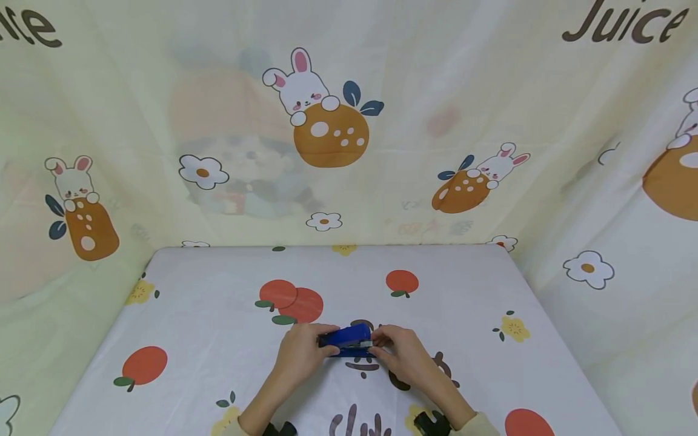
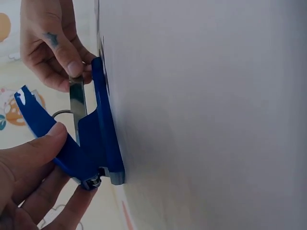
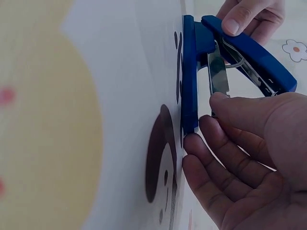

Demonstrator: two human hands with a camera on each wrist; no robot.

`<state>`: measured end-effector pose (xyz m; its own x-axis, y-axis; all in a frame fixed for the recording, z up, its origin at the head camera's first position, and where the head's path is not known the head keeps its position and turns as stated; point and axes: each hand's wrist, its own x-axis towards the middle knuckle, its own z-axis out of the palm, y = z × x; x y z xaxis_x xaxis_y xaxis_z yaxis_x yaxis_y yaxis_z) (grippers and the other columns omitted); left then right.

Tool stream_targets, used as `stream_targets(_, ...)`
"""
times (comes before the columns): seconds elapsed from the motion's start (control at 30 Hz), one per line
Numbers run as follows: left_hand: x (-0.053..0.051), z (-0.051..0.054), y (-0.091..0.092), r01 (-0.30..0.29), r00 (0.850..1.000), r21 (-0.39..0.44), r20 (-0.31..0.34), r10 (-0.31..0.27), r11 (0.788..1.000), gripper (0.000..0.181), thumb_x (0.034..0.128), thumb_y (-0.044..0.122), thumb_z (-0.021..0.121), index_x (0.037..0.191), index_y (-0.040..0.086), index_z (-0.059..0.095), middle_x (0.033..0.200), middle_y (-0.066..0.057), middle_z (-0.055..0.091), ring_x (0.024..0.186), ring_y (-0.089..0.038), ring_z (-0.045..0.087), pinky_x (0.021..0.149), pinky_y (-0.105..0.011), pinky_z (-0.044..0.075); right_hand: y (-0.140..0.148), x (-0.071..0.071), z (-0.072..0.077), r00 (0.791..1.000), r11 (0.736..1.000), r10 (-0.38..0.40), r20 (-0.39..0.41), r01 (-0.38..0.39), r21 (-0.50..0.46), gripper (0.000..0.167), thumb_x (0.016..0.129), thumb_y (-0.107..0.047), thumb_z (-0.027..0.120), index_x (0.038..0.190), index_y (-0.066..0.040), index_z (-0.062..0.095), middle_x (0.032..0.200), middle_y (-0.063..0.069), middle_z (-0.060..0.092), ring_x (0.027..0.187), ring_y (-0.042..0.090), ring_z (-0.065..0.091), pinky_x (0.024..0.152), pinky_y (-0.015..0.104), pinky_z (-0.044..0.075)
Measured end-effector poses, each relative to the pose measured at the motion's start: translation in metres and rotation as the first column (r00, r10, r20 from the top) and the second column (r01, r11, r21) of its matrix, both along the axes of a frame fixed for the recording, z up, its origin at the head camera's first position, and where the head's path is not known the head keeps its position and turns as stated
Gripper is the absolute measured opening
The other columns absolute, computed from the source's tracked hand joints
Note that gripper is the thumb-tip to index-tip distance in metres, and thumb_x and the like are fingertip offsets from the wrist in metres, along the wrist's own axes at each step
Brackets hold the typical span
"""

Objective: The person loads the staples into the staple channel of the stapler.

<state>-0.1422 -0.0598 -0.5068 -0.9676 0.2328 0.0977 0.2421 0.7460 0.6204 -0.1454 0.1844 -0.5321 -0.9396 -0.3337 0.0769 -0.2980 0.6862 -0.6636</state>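
Note:
A blue stapler (image 1: 349, 336) stands on the table with its top arm raised away from the metal staple magazine (image 3: 218, 72). My left hand (image 1: 302, 354) grips the top arm (image 2: 41, 117) near the hinge end, thumb on one side and fingers on the other. At the front end, my right hand (image 1: 400, 354) pinches the tip of the magazine between thumb and index finger. Its other fingers (image 3: 204, 179) touch or lie close to the front of the stapler's base (image 3: 190, 72). A thin curved metal link joins the arm and magazine. Whether staples lie inside cannot be told.
The white tablecloth (image 1: 207, 339) carries printed fruit, flowers and a cartoon face. Behind the table and at both sides hang pale curtains (image 1: 414, 72) with rabbit prints. Black wrist straps (image 1: 432, 422) show at the bottom edge of the head view.

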Motion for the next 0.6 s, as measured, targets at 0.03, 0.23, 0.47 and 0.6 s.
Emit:
stream_targets(0.03,-0.0005,-0.0003,0.0001,0.001,1.0,0.005,0.004,-0.001,1.0,0.034,0.0829,0.021,0.091,0.116,0.016,0.083,0.103,-0.004,0.083,0.081,-0.012,0.063,0.068,-0.022,0.044,0.0,-0.0002,-0.0002,1.0,1.0,-0.003,0.002,0.003,0.002,0.013,0.094,-0.013,0.081,0.106,-0.013,0.075,0.097,-0.004,0.077,0.088,0.006,0.07,0.083,0.028,0.063)
stream_targets(0.23,-0.0031,-0.0035,0.0013,0.009,1.0,-0.006,-0.018,-0.009,1.0,0.033,0.0813,0.023,0.092,0.112,0.017,0.084,0.104,-0.004,0.084,0.091,-0.018,0.074,0.076,-0.031,0.055,0.0,-0.0008,-0.0011,1.0,1.0,-0.011,0.012,0.011,-0.005,0.014,0.094,-0.012,0.081,0.106,-0.016,0.076,0.097,-0.005,0.077,0.088,0.006,0.07,0.084,0.03,0.063)
stream_targets(0.47,-0.0039,-0.0065,0.0028,0.01,1.0,-0.013,-0.017,-0.01,1.0,0.031,0.0812,0.023,0.093,0.111,0.018,0.085,0.105,-0.003,0.084,0.097,-0.021,0.076,0.082,-0.039,0.06,-0.0007,0.0,-0.0006,1.0,1.0,-0.021,0.01,0.02,0.003,0.015,0.093,-0.01,0.081,0.106,-0.016,0.076,0.098,-0.005,0.077,0.088,0.007,0.07,0.085,0.032,0.063)
stream_targets(0.6,-0.0034,-0.0077,0.0039,0.01,1.0,-0.022,-0.015,-0.01,1.0,0.031,0.081,0.023,0.093,0.111,0.019,0.085,0.106,-0.003,0.084,0.099,-0.023,0.077,0.082,-0.041,0.06,-0.0013,0.0001,-0.0011,1.0,1.0,-0.019,0.005,0.019,0.013,0.018,0.092,-0.008,0.081,0.108,-0.014,0.076,0.1,-0.003,0.077,0.089,0.008,0.07,0.085,0.032,0.063)
